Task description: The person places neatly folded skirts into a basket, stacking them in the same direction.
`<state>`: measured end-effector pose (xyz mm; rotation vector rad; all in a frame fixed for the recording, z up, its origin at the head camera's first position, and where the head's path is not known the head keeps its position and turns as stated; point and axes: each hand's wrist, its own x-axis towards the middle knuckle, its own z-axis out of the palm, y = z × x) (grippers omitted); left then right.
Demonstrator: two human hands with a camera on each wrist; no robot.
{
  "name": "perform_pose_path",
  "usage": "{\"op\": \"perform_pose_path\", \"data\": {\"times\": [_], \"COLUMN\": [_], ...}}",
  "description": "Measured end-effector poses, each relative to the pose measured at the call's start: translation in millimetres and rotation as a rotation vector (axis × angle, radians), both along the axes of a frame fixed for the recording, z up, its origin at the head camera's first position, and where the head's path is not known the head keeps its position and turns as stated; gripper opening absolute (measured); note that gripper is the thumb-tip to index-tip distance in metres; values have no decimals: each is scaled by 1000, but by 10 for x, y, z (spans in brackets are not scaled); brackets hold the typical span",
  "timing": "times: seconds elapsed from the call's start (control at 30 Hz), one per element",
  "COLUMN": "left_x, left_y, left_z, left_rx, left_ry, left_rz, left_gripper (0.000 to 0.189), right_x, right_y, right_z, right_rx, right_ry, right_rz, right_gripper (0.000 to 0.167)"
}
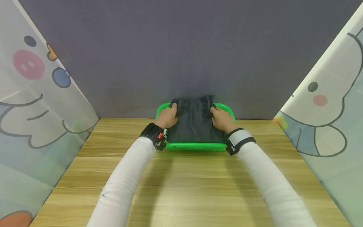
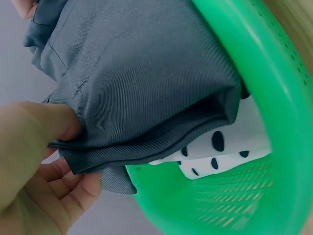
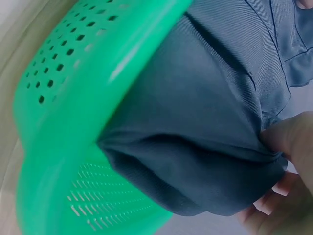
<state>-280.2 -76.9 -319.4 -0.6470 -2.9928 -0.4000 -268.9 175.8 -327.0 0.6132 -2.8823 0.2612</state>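
Note:
A dark grey folded garment [image 1: 193,123] lies over the green plastic basket [image 1: 195,146], its far part rising past the back rim. At the garment's left edge, my left hand [image 1: 167,117] pinches the folded layers between thumb and fingers. My right hand [image 1: 223,119] grips the opposite edge the same way. The left wrist view shows the stacked fabric layers beside the left thumb [image 2: 63,122]. Under them, inside the basket, is a white cloth with black spots [image 2: 244,122]. In the right wrist view, the cloth bulges in a loose fold below the right thumb [image 3: 281,137].
The basket stands at the back of a wooden table [image 1: 193,183], close to a grey upright panel [image 1: 193,53]. White panels with cartoon animals flank the table on the left [image 1: 34,104] and right [image 1: 326,104].

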Motion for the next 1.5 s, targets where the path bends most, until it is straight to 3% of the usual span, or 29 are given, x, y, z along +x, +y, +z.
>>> {"op": "perform_pose_path", "data": {"times": [0.3, 0.63, 0.87, 1.0, 1.2, 1.5], "left_x": [-46, -106, -108, -100, -75, -73], "left_y": [24, 68, 32, 14, 12, 12], "left_z": [-47, -124, -159, -142, -92, -107], "left_rx": [-34, -72, -120, -166, -237, -302], "left_ry": [-106, -128, -91, -85, -174, -312], "left_rz": [81, 158, 149, 126, 119, 108], "left_gripper": [48, 56, 56, 45, 32, 36], "right_x": [-59, -107, -50, -41, -46, -14], "right_y": [-54, -76, -31, 8, 16, 25], "right_z": [-77, -180, -188, -181, -166, -201], "right_rx": [29, 24, 39, 62, 118, 165], "right_ry": [-65, -134, -211, -269, -340, -478], "right_rz": [-41, -101, -130, -158, -159, -175], "right_gripper": [27, 35, 40, 43, 48, 52]}}
